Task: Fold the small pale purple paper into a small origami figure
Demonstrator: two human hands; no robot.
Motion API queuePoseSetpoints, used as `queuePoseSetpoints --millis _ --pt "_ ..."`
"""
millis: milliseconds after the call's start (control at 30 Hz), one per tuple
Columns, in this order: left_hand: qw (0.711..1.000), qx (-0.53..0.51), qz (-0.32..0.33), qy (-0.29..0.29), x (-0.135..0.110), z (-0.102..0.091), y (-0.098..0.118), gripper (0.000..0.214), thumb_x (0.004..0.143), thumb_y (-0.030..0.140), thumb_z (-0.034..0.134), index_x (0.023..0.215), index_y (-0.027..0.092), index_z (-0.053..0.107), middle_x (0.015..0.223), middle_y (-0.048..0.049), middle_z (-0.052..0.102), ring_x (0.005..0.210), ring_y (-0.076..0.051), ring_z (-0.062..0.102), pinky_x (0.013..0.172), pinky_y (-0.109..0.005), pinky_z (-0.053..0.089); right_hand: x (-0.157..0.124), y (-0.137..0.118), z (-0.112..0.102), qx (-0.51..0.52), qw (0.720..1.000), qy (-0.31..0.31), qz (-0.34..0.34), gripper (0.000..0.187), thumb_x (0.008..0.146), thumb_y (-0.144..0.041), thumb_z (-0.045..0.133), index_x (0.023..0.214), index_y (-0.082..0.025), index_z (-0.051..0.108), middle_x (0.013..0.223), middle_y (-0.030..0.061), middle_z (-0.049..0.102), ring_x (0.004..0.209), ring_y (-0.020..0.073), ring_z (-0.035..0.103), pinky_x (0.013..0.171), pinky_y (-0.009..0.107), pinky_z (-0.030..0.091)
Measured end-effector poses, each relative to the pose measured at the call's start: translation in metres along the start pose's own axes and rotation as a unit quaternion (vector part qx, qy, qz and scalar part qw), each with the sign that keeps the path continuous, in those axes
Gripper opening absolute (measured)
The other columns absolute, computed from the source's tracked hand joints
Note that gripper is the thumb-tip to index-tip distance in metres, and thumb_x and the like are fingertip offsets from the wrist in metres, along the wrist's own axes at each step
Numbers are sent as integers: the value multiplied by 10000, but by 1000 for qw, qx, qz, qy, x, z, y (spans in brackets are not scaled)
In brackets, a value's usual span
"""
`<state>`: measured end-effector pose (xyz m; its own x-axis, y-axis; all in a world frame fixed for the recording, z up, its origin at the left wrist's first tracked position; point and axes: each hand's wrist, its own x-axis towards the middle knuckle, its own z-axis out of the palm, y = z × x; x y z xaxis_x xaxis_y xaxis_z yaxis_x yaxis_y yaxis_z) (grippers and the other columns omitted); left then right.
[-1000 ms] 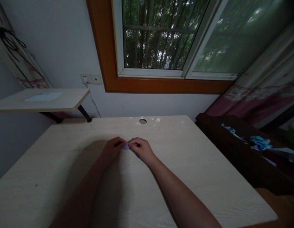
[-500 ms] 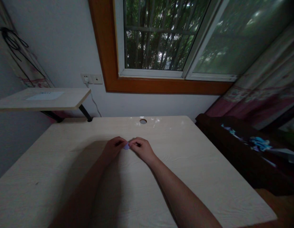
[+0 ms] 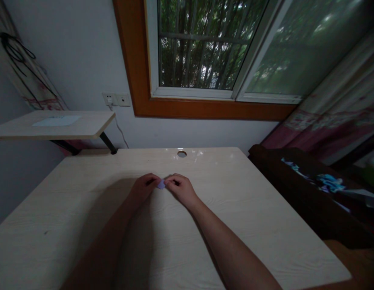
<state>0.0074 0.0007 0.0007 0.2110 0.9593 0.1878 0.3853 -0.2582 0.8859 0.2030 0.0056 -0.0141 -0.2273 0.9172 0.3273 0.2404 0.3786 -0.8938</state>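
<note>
Between my two hands is a small light-purple piece of paper (image 3: 161, 184), partly covered by fingertips. My left hand (image 3: 144, 187) pinches its left side with thumb and forefinger. On the opposite side, my right hand (image 3: 181, 189) has its thumb and forefinger closed on the paper's right edge. Both hands are just above or resting on the pale wooden desk (image 3: 235, 217); I cannot tell which. The paper's folds are too small to make out.
A raised shelf (image 3: 84, 128) on black legs stands at the desk's back left, with a white sheet (image 3: 57, 121) on it. A round cable hole (image 3: 181, 154) lies near the back edge. Right of the desk, a dark surface (image 3: 274, 177) holds blue items (image 3: 330, 182).
Both hands stay in nearly the same place, still pinching the paper. Slightly more of the purple paper shows between the fingertips now.
</note>
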Motion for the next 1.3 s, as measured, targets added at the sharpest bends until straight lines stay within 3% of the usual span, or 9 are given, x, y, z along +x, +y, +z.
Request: queuePoseSetpoints --millis 1300 --pt "1000 10 -12 -1 -1 0 2 281 845 423 567 797 179 698 786 -35 714 758 -185 638 726 -271 489 0 -5 -1 1 1000 1 2 115 832 -254 652 801 -201 749 729 14 646 662 137 549 613 242 400"
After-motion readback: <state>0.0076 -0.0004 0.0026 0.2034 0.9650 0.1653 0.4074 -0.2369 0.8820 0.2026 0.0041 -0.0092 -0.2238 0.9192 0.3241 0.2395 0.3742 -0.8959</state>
